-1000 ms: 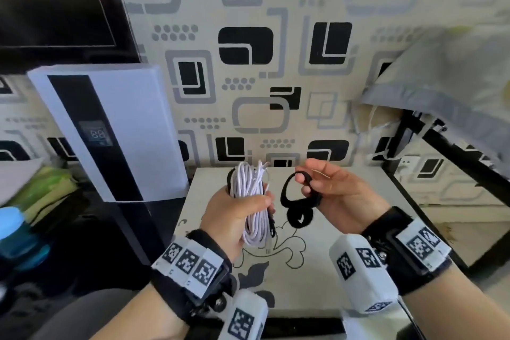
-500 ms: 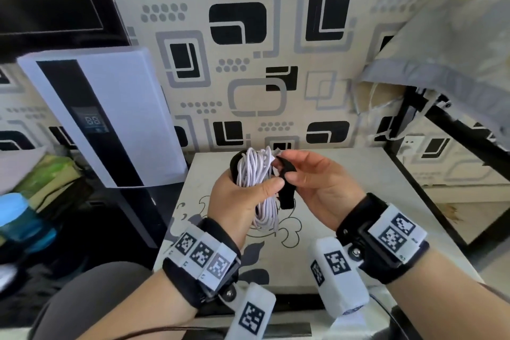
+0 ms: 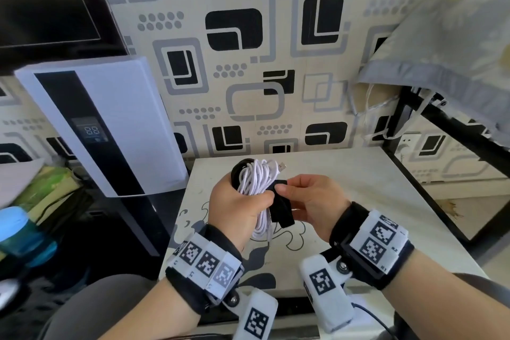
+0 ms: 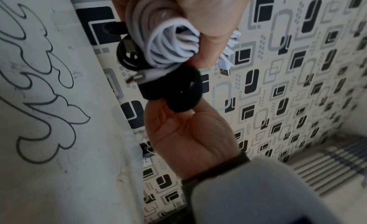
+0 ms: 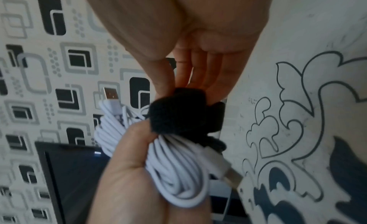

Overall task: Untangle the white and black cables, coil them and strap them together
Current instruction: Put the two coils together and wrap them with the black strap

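Observation:
My left hand [image 3: 237,204] grips a coiled white cable [image 3: 255,177] together with a coiled black cable [image 3: 239,166] that shows behind it. The bundle is held upright above the small table [image 3: 358,179]. A USB plug [image 3: 282,166] sticks out at the top. My right hand [image 3: 300,196] pinches a black strap [image 3: 280,206] against the bundle's right side. In the left wrist view the white coil [image 4: 172,45] and black coil [image 4: 127,56] sit in my fist, the strap [image 4: 174,87] just below. In the right wrist view the strap [image 5: 178,112] lies across the white coil [image 5: 174,161].
A white appliance with a black panel [image 3: 102,121] leans at the left of the table. A dark screen [image 3: 41,0] hangs upper left. A blue-lidded bottle [image 3: 16,232] stands far left. A black frame with grey cloth [image 3: 441,69] is at the right. The patterned wall stands behind.
My right hand has brought the black strap from the open air leftward onto the cable bundle. The left hand keeps its hold on both coils.

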`<state>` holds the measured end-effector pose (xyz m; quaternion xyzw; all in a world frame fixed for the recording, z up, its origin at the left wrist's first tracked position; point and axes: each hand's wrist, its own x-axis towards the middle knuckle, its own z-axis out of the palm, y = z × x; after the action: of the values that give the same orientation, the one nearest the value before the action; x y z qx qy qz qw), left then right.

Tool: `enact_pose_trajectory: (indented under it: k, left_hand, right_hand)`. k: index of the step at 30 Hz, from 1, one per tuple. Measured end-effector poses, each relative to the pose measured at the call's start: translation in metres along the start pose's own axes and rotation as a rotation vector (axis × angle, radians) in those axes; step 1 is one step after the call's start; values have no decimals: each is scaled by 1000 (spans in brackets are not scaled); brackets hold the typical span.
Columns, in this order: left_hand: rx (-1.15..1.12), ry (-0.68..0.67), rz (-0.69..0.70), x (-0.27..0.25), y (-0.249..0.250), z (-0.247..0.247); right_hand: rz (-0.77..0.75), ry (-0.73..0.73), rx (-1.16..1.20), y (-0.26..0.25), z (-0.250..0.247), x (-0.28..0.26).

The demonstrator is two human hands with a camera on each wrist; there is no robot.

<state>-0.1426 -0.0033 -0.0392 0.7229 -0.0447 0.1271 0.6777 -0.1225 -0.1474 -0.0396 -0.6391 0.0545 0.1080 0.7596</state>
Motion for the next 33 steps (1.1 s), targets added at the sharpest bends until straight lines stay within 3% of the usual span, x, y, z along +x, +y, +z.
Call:
enact_pose_trajectory:
  k: [3, 6, 10, 14, 17, 22, 25, 27, 33]
  left_hand:
    - [49, 24, 27, 2, -1, -1]
    - [47, 31, 30, 3, -5, -2]
    - [-93, 71, -128, 10, -6, -6]
    - [-341, 200, -346, 34, -9, -33]
    - [-510, 214, -388, 44, -14, -47]
    - [-618, 134, -449, 39, -18, -43]
    - [-633, 139, -459, 41, -18, -43]
    - [-633, 146, -449, 43, -19, -44]
    - [-601, 155, -460, 41, -28, -45]
  right_hand:
    - [0, 54, -172, 4, 0, 0]
    - [-36, 40, -148, 6, 0, -1]
    - [-48, -152, 81, -2, -4, -3]
    - [-52, -293, 434, -15, -22, -2]
    - [-38, -350, 564, -15, -31, 0]
    - [-25, -299, 777, -20, -31, -2]
    - [106, -293, 830, -25, -34, -5]
    - [208, -298, 804, -26, -36, -6]
    - [344, -121, 604, -35, -43, 2]
